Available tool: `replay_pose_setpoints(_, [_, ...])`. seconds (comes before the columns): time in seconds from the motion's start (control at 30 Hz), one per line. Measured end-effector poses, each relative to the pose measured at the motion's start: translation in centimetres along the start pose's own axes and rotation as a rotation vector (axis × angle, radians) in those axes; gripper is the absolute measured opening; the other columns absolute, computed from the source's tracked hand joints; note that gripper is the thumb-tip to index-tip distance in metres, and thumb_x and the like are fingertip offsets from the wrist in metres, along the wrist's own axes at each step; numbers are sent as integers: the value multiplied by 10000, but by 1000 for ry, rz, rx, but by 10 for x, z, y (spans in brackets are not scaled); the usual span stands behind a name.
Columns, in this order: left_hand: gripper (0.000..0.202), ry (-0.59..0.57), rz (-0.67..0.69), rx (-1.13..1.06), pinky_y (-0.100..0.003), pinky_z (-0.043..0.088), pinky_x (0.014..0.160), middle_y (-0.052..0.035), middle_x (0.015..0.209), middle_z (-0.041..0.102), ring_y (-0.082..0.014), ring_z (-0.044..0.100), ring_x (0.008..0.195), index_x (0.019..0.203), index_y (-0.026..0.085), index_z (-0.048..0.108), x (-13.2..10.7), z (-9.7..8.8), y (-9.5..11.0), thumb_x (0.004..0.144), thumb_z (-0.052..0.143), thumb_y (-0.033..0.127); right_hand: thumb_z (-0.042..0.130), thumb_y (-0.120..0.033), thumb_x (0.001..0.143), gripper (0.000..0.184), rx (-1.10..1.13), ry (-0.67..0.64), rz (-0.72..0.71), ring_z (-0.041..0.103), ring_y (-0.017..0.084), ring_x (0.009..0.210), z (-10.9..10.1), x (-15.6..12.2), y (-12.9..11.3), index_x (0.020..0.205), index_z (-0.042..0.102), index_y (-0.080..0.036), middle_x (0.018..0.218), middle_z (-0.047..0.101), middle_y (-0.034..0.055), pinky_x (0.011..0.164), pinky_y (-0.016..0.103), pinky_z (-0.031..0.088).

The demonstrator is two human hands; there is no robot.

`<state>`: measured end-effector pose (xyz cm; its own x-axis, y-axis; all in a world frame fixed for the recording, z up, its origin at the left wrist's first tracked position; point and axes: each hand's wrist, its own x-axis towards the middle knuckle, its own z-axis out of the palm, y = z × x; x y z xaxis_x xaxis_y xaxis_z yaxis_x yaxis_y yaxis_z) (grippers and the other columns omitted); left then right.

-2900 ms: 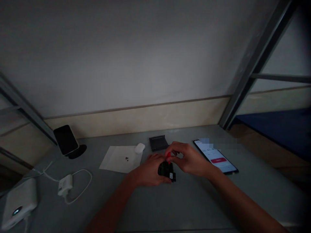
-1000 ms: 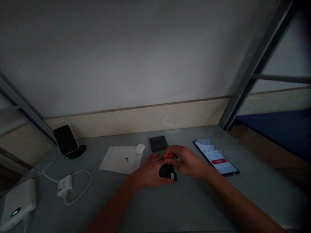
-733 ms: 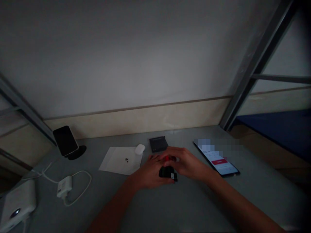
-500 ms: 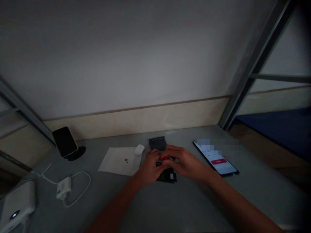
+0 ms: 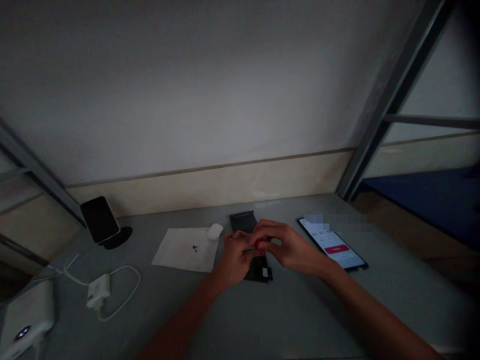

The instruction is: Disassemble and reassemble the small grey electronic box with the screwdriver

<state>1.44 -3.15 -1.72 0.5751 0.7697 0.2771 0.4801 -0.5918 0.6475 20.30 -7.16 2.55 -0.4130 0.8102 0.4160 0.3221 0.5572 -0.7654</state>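
Note:
My right hand [image 5: 285, 245] is closed, its thumb and fingers pinching a small red object [image 5: 259, 244] that is mostly hidden. My left hand [image 5: 235, 257] meets it from the other side, fingers curled in and thumb near the red piece; what it grips is hidden. Beneath both hands lies a flat black device [image 5: 258, 272] with a small white label at its near right corner. A dark grey flat panel [image 5: 243, 221] shows just behind the fingers. To the left, several tiny dark pieces [image 5: 194, 248] rest on a white sheet of paper [image 5: 176, 257].
A white rounded case [image 5: 215, 231] sits on the paper's far right corner. At right lies a lit phone [image 5: 333, 245]. On the left are a dark-screened phone on a stand [image 5: 100, 220], a white adapter with cable [image 5: 98, 290] and a white box [image 5: 30, 312]. A wall [image 5: 210, 185] backs the table.
My right hand has shifted slightly and its fingers have turned, so more of the red object shows. My left hand has moved a little lower. The things on the table stay put.

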Motion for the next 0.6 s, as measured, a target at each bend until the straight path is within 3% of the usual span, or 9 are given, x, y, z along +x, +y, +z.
replay_pose_setpoints(0.2, [208,4,54,-16,-403,359,964,-37,983,719,-235,617,1014,936,204,715,-1,-7,-4,834,744,383,690,-191,863,38,72,35,124,601,132,687,4,0,6,828,696,-179,783,632,8,643,253,472])
replay_pose_setpoints(0.3, [133,-19,99,-26,-388,363,942,-39,996,728,-227,616,1024,925,205,724,1,-6,-7,875,700,326,768,-230,802,106,124,39,146,598,134,700,5,0,5,827,679,-178,801,643,7,648,250,477])
replay_pose_setpoints(0.47, [189,-52,126,6,-429,295,1012,-39,1056,736,-227,590,1106,895,226,736,1,-4,-5,962,561,252,635,-185,888,83,168,-8,97,634,141,762,3,0,8,880,717,-187,852,668,22,715,263,493])
replay_pose_setpoints(0.6, [133,-39,148,-8,-428,292,1014,-50,1096,721,-235,593,1100,978,213,715,-2,-8,-1,909,648,306,714,-201,829,31,155,34,174,633,145,730,4,0,11,831,691,-180,790,670,9,673,256,484])
